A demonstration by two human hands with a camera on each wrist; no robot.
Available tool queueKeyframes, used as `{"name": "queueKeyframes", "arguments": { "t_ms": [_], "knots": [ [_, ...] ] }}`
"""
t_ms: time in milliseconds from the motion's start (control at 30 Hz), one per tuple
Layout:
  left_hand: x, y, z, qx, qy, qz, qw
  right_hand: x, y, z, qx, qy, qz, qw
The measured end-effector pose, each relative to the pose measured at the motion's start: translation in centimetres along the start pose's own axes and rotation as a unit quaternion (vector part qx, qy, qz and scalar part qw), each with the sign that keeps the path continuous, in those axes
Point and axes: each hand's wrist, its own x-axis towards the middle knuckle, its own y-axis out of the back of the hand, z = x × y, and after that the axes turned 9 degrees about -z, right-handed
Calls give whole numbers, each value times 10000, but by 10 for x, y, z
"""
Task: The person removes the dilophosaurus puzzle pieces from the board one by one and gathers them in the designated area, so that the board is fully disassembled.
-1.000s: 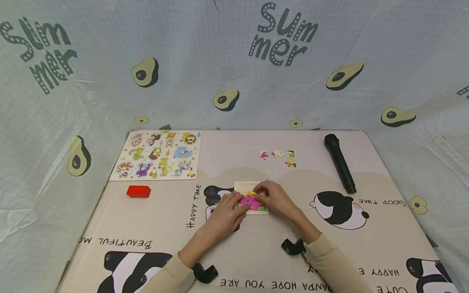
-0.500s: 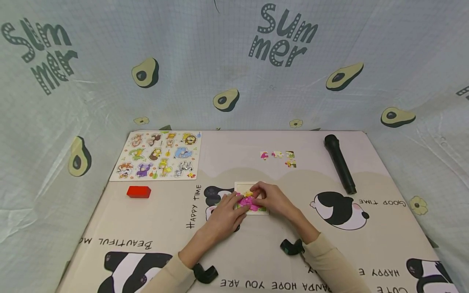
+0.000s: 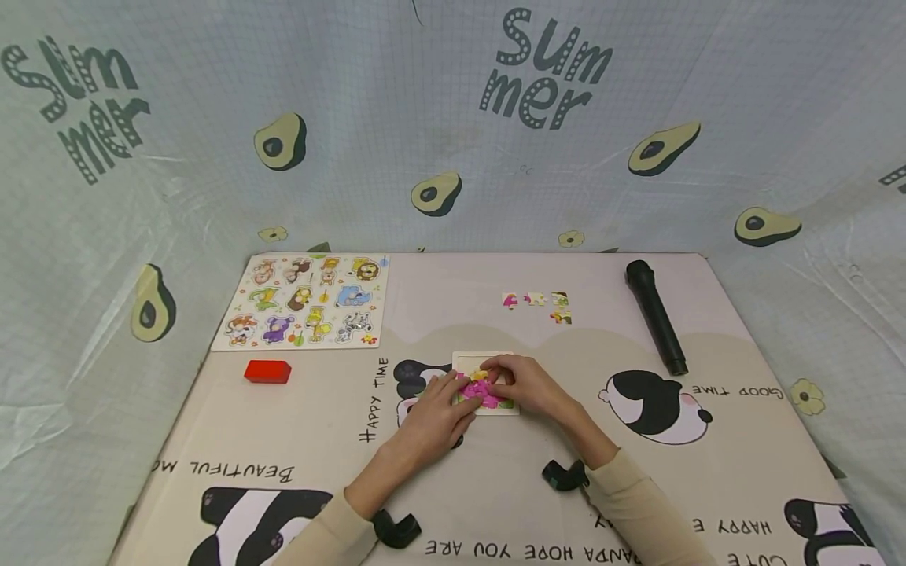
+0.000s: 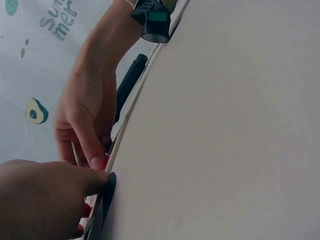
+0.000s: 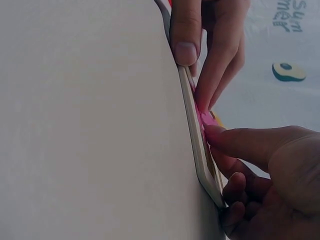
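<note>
A small pale puzzle tray (image 3: 469,361) lies at mid-table, partly filled with pink, yellow and green jigsaw pieces (image 3: 481,392). My left hand (image 3: 433,410) rests on its left side. Those fingers lie extended over the pieces, and the thumb (image 5: 186,52) is at the tray's near edge in the right wrist view. From the right, my right hand (image 3: 531,385) reaches over the tray, thumb and forefinger pinching a pink puzzle piece (image 5: 209,119). Part of that piece is hidden by the fingers. Several loose puzzle pieces (image 3: 535,299) lie beyond the tray.
An animal picture board (image 3: 304,301) lies at the back left, with a red block (image 3: 267,372) in front of it. A black microphone (image 3: 657,316) lies at the back right. Black wrist-worn devices (image 3: 565,475) sit by both forearms. A printed curtain (image 3: 354,94) hangs behind the table.
My right hand has shifted slightly left over the tray, its fingertips moving inward among the pieces. The left hand stays in place, and the loose pieces have not moved.
</note>
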Motion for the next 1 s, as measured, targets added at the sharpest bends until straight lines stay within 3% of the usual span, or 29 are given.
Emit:
{"name": "queueKeyframes", "arguments": {
  "t_ms": [333, 567, 1000],
  "knots": [
    [1, -3, 0, 15, 71, -63, 10000, -2, 7, 4, -20, -38, 333, 9994],
    [1, -2, 0, -44, 73, -95, 9999, -1, 24, 15, -54, -88, 775, 9969],
    [0, -2, 0, -156, 102, -119, 9998, 5, 59, 45, -673, -329, 1454, 9865]
  ]
}}
